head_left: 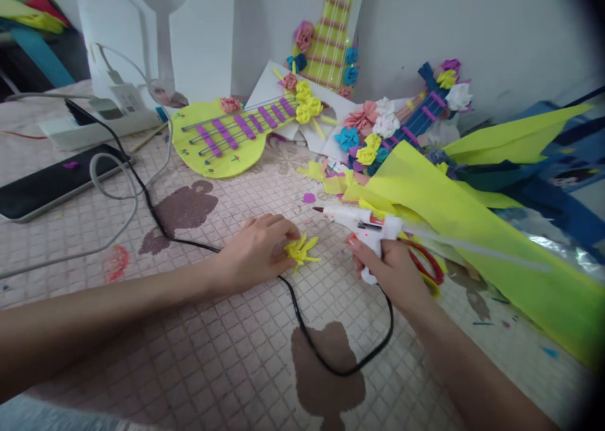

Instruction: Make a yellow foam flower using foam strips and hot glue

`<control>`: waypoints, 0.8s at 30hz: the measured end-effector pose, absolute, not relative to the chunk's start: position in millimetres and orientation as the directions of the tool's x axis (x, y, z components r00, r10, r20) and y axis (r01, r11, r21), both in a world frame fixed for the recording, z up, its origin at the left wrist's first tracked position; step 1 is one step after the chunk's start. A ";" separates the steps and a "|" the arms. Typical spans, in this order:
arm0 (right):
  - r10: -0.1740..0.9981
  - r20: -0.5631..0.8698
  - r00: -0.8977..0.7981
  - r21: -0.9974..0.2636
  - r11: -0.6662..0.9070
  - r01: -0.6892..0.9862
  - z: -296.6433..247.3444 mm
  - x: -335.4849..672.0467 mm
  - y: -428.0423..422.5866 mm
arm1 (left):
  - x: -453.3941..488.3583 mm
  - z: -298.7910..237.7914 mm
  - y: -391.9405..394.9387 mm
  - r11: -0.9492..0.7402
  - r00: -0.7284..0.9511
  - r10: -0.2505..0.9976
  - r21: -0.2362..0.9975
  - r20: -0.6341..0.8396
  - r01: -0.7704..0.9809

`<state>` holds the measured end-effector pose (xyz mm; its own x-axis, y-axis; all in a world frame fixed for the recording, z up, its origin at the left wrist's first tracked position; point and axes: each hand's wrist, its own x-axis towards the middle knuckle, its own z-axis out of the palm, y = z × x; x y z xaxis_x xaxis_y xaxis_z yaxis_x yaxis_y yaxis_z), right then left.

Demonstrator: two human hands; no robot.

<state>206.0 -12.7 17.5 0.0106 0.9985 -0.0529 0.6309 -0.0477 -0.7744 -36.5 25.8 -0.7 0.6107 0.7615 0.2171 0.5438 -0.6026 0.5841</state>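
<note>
My left hand [259, 249] is closed, its fingertips pinching a small yellow paper flower [302, 251] with thin spiky petals, low over the checked tablecloth. In my right hand [394, 267] is a white hot glue gun [363, 226], gripped by its handle. The gun's dark nozzle points left, above and to the right of the flower and apart from it. A long clear glue stick [477, 248] sticks out of its rear. From the handle a black cord [326, 362] loops over the cloth and passes beneath my left forearm. Red-handled scissors [425, 261] lie partly hidden behind my right hand.
A yellow paper guitar [222, 144] and a blue one [420, 122], both decorated with paper flowers, lie at the back. Yellow crepe paper [491, 229] spreads across the right. A power strip [89, 122] and a phone [57, 182] are at left, with a grey cable [135, 210] nearby.
</note>
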 end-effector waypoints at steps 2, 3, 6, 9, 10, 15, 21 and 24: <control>0.998 0.040 0.048 -0.748 -0.002 0.664 10.2 203.2 4.0 | -35.0 -0.6 25.8 -0.604 0.615 0.757 0.594 0.219 0.532; 0.994 0.095 0.052 -0.729 0.034 0.684 6.3 201.5 13.3 | -34.2 -0.5 25.8 -0.601 0.610 0.760 0.600 0.225 0.527; 0.964 0.263 0.042 -0.655 0.147 0.741 -5.1 194.7 42.5 | -32.3 -0.6 26.1 -0.578 0.609 0.769 0.617 0.194 0.533; 0.932 0.364 0.007 -0.607 0.231 0.760 -13.4 187.0 65.9 | -31.0 -2.0 26.7 -0.558 0.612 0.772 0.644 0.173 0.523; 0.928 0.373 -0.003 -0.600 0.243 0.762 -15.3 184.9 70.8 | -30.9 -2.7 26.8 -0.553 0.610 0.774 0.651 0.169 0.521; 0.926 0.376 -0.035 -0.581 0.265 0.770 -19.8 185.3 73.0 | -32.2 -5.0 26.3 -0.522 0.591 0.791 0.677 0.157 0.518; 0.936 0.343 -0.080 -0.655 0.300 0.694 -25.7 201.5 59.1 | -33.1 -5.7 24.8 -0.510 0.585 0.794 0.704 0.165 0.493; 0.916 0.399 -0.029 -0.678 0.317 0.664 -23.6 205.5 47.1 | -33.0 -5.8 23.8 -0.510 0.577 0.796 0.718 0.185 0.474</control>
